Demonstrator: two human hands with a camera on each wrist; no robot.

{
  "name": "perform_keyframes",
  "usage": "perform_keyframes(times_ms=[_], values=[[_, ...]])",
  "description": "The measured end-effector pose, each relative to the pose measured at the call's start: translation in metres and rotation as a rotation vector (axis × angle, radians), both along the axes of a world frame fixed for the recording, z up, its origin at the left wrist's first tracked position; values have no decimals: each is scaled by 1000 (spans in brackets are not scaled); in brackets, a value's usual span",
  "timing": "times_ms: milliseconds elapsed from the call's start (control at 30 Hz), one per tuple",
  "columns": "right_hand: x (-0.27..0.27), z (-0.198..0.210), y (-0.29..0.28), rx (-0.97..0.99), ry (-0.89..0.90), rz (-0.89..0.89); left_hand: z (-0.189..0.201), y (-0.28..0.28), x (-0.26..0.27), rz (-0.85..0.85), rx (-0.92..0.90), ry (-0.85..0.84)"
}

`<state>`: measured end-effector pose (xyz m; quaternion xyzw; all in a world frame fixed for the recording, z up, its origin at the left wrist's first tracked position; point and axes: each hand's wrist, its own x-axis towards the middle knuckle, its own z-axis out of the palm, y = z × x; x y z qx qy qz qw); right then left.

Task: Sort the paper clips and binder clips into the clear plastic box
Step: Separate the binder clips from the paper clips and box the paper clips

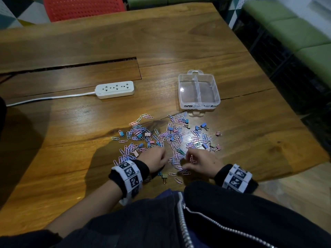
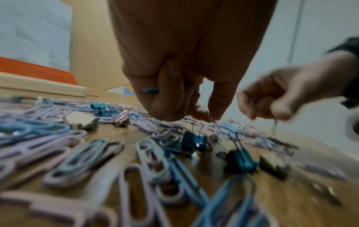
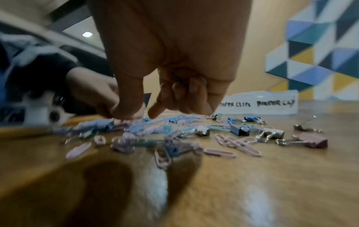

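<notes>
- Head view: clear plastic box (image 1: 198, 90), both compartments empty, at 1 o'clock from the mixed pile of paper clips (image 1: 172, 138) and binder clips (image 1: 204, 125). Step: first gathering. Power strip (image 1: 115, 89) at 11 o'clock, clear of the route.
- Left wrist view: left hand (image 2: 180, 86) fingers curled, pinching clips, apparently paper clips.
- Right wrist view: right hand (image 3: 174, 79) curled at the pile; contents unclear. Next: carry to the "PAPER CLIPS" side; tangled clips may drag along.

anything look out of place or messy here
Yes: the clips lie spilled in a mixed heap on the table, paper and binder kinds together, while the box behind them sits empty. Both hands are picking in the heap's near edge. Nothing looks damaged.
</notes>
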<state>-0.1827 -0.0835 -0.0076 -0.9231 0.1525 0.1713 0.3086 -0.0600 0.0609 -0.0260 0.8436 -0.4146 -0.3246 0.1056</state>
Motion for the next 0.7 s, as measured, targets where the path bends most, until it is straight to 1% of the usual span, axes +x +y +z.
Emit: perform_keyframes(times_ms=[33, 133, 233, 267, 300, 333, 367, 400, 467, 533, 600, 633, 700], values=[[-3, -3, 1, -58, 18, 60, 0, -1, 3, 59, -45, 80], [-5, -11, 5, -135, 7, 125, 5, -4, 9, 307, -192, 369], [0, -14, 6, -182, -7, 135, 11, -5, 10, 602, -330, 838], [2, -15, 6, -197, -12, 143, 11, -5, 11, 650, -363, 930], [4, -16, 7, -220, -22, 157, 11, -5, 12, 662, -376, 958], [5, -17, 8, -246, -34, 171, 10, -7, 12, 665, -374, 946], [6, -19, 7, -259, -36, 173, 9, -10, 11, 653, -350, 894], [7, -20, 7, -243, -35, 161, 9, -13, 11, 613, -303, 795], [8, -24, 4, -122, -69, 81, 9, -18, 8, 443, -213, 500], [10, -23, 0, 86, -120, -83, 12, -22, 2, 246, -121, 288], [10, -18, -6, 354, -152, -313, 11, -26, -5, 68, 7, 149], [10, -15, -9, 500, -165, -410, 10, -28, -7, 12, 46, 97], [10, -9, -15, 714, -186, -539, 7, -31, -11, -29, 58, 28]])
